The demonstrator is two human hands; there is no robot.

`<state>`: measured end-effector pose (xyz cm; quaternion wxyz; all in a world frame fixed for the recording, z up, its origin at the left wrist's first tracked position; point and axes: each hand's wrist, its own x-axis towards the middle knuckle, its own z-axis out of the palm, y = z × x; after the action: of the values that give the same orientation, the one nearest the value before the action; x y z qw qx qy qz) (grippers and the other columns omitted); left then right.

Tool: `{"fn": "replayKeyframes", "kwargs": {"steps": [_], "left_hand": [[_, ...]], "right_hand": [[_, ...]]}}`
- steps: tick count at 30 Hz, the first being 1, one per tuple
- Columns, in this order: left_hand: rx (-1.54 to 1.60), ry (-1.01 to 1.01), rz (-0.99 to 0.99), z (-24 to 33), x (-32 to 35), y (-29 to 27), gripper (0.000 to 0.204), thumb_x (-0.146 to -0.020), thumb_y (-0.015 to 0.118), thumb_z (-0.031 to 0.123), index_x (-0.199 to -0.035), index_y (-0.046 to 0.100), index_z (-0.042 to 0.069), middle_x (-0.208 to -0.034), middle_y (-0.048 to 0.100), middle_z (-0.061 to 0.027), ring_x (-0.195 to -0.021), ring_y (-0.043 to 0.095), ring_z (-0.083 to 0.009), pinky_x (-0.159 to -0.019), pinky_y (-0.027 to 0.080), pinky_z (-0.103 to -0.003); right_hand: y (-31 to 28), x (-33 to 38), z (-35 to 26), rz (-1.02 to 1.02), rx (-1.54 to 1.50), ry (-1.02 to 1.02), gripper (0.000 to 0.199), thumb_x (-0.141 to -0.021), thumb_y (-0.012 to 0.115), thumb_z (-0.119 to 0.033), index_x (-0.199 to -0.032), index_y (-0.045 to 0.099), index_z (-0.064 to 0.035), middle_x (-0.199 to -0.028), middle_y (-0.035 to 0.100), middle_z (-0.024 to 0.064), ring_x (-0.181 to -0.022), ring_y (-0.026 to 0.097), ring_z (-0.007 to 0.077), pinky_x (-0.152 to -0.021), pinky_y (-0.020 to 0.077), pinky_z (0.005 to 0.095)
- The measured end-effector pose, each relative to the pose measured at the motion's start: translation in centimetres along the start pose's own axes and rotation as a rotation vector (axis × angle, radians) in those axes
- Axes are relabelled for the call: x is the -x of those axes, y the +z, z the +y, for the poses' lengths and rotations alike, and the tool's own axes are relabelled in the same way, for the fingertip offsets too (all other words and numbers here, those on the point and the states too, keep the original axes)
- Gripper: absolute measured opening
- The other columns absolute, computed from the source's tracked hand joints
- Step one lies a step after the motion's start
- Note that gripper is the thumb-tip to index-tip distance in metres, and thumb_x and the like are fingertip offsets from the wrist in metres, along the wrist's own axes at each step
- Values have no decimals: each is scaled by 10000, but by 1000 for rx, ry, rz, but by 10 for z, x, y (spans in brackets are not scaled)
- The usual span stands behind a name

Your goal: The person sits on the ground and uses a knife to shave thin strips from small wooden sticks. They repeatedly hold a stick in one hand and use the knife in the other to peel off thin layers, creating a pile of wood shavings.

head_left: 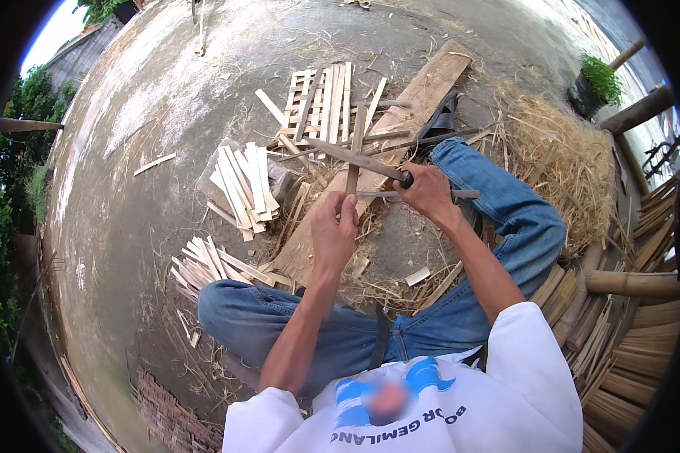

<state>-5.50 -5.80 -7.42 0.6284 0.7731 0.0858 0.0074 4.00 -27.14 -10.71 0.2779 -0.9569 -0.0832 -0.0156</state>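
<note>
My left hand [334,226] grips the near end of a bamboo strip [352,180], which points away from me. In my right hand [428,190] is the dark handle of a long knife [370,164]. Its blade reaches to the left and crosses the strip just beyond my left fingers; whether it cuts into the strip I cannot tell. Below both hands a long wooden plank [304,255] lies slantwise on the ground between my legs. Beside the plank, pale bamboo slats [238,185] rest in a pile on a stone block.
More slats [208,264] lie by my left knee. A woven bamboo panel [310,94] with loose strips is ahead. Shavings are heaped [559,174] beyond my right leg. A potted plant [597,81] stands far right, near bamboo poles [635,283] and stacked bamboo.
</note>
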Motion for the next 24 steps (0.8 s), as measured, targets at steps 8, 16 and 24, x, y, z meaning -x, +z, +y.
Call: {"fn": "replayKeyframes", "kwargs": {"steps": [8,16,24], "left_hand": [[9,-76,-147,1,7,15,231,-1059,586,215,-950,643,19,-661,580,17,-565,491,-41,-490,372,-242],[278,-182,-217,34,11,22,200,-1073,565,199,-1095,634,13,-712,584,-6,-514,471,-104,-487,384,-284],[1117,-355,163,-47,-48,-42,219,-1077,553,225,-1212,570,55,-942,567,-63,-811,560,-155,-727,513,-321]], "right_hand": [[-51,-4,16,103,44,92,274,-843,699,-292,-827,668,-20,-750,689,187,-777,697,386,-700,529,470],[-33,-9,84,-66,-22,421,407,-839,723,-394,-895,731,9,-863,732,238,-826,721,400,-745,536,494],[99,68,14,-530,-279,348,461,-860,751,-438,-824,681,17,-733,691,161,-643,661,251,-622,501,426]]}}
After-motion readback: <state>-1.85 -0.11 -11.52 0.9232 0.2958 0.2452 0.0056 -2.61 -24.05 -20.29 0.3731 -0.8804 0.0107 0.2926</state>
